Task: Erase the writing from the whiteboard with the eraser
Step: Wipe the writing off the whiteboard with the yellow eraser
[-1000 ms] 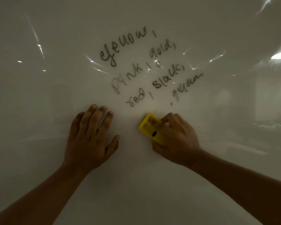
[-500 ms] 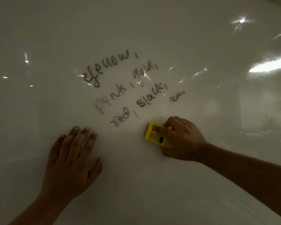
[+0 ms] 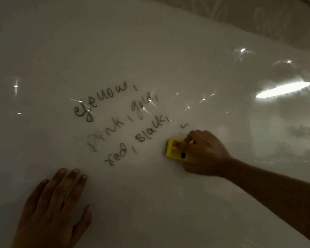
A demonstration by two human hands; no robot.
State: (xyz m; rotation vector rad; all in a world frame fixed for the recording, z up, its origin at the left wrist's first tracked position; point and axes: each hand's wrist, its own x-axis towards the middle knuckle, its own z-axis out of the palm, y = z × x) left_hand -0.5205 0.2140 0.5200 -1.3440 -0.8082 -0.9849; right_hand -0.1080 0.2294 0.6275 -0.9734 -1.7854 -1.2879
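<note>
Gripping the yellow eraser (image 3: 175, 149) from its right end, our right hand (image 3: 204, 154) keeps fingers clamped over the back so the wiping face presses flat on the whiteboard (image 3: 150, 42). We judge this hold leaves the free left end leading toward the writing (image 3: 122, 122). The eraser's long axis runs roughly left to right, tilted slightly down at the right, and it sits just right of "black", below a small leftover mark (image 3: 184, 125). Our left hand (image 3: 55, 208) lies open and flat on the board below "red", likely bracing us.
</note>
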